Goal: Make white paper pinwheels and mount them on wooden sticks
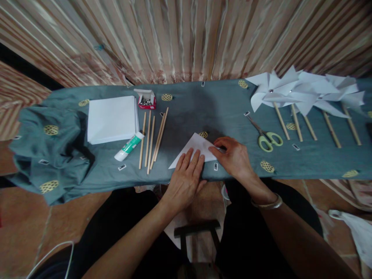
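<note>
A sheet of white paper (194,144), folded into a triangle, lies on the cloth in front of me. My left hand (186,174) rests flat on it, fingers stretched out over its lower middle. At the paper's right corner my right hand (232,155) is closed, thumb and index finger pinching the edge. Green-handled scissors (266,137) lie to the right of that hand. Left of the paper are several wooden sticks (153,141) and a white and green glue tube (129,146).
A stack of white paper (113,119) lies at the left beside an open red box (147,101) of small metal pins. Several white paper pinwheels (290,91) on sticks lie at the right. The green tablecloth (52,155) is bunched at the left end, and a striped curtain (186,38) hangs behind.
</note>
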Motion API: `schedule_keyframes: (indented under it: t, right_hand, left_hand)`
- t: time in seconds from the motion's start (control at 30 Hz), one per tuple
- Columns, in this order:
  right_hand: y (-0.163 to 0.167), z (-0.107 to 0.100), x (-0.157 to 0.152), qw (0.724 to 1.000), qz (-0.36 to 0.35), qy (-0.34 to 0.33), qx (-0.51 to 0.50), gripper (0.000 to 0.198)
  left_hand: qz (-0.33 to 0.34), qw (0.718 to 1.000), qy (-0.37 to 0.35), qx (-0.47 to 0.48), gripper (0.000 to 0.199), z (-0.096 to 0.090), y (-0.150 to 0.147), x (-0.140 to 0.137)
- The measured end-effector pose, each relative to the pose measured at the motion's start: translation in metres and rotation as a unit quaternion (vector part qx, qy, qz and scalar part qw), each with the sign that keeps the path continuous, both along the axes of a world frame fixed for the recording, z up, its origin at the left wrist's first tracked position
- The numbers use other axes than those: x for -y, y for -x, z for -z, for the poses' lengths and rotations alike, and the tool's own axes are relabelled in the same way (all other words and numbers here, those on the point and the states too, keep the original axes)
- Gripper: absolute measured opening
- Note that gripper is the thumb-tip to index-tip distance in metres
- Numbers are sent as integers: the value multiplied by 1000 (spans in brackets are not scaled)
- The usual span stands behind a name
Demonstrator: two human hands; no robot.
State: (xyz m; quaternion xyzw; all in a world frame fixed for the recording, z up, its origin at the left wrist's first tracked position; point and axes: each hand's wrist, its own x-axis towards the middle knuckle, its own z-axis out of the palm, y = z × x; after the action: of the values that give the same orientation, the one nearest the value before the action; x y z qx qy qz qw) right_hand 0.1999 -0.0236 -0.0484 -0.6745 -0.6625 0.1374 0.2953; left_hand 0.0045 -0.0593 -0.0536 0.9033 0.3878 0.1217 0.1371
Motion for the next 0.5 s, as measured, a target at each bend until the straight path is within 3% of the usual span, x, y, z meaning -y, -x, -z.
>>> schedule_keyframes:
  t: [0.5]
  right_hand:
    - [0,-2,0,1000,-1,16,-1,9]
  left_hand:
    - [5,1000,-9,-9,66,0,0,0]
